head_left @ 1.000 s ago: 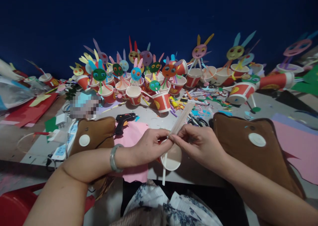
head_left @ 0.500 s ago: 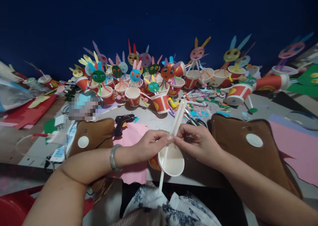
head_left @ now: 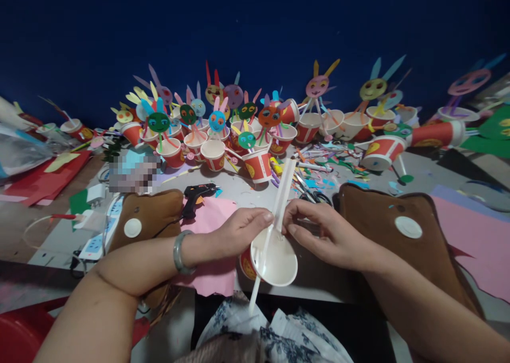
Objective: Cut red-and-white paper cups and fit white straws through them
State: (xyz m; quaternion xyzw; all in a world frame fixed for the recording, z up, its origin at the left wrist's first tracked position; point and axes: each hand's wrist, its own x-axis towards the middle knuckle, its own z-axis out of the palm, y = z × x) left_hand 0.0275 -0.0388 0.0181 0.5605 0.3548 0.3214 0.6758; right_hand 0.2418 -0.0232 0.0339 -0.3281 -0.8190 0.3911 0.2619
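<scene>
A red and white paper cup [head_left: 283, 264] is tipped with its open mouth toward me, near the table's front edge. A long pale strip [head_left: 283, 193] rises from the cup's rim, and a thin white stick [head_left: 255, 294] sticks out below it. My left hand [head_left: 249, 227], with a bracelet at the wrist, pinches the strip at the cup's rim between thumb and fingers. My right hand [head_left: 319, 230] is at the strip's right side, its thumb and forefinger apart and its fingertips close to the strip.
Several cups [head_left: 213, 153] with paper rabbit faces line the back. Paper scraps, pens and scissors [head_left: 316, 195] lie ahead. A black glue gun [head_left: 195, 195] rests by pink paper [head_left: 211, 214]. Brown pouches [head_left: 147, 209] flank both arms; a power strip [head_left: 98, 235] is left.
My right thumb and forefinger have parted from their pinch at the strip. The strip and the stick below have shifted slightly, and the cup has moved a little toward me.
</scene>
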